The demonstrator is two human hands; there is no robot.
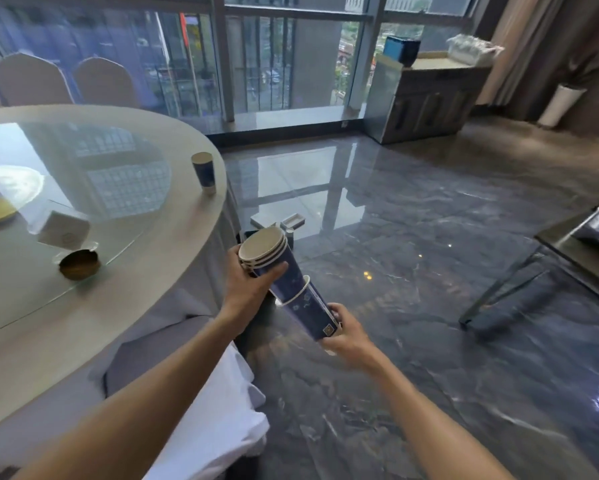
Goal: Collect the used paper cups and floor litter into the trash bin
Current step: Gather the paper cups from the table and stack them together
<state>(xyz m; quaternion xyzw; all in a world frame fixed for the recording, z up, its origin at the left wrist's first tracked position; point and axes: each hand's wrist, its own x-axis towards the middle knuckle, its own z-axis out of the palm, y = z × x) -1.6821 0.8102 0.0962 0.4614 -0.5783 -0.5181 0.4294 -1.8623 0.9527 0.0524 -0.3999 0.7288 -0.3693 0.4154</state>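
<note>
1. Right now both hands hold nested blue paper cups over the dark polished floor (429, 237), just right of the round table (173, 258)
2. Left hand (248, 285) is wrapped round the upper stack of cups (265, 252), thumb across the blue wall, the open rims tilted up and towards the far side
3. Right hand (348, 336) grips the base of the lower stack (313, 313), fingers closed round its near end; the upper stack sits pushed into it
4. One lone cup (204, 173) stands upright near the table's far right edge
5. Litter, small pale boxes (284, 221), lies on the floor just beyond the cups
6. A white card box (64, 228) and a brown dish (79, 264) rest on the glass turntable (83, 174) at left
</note>
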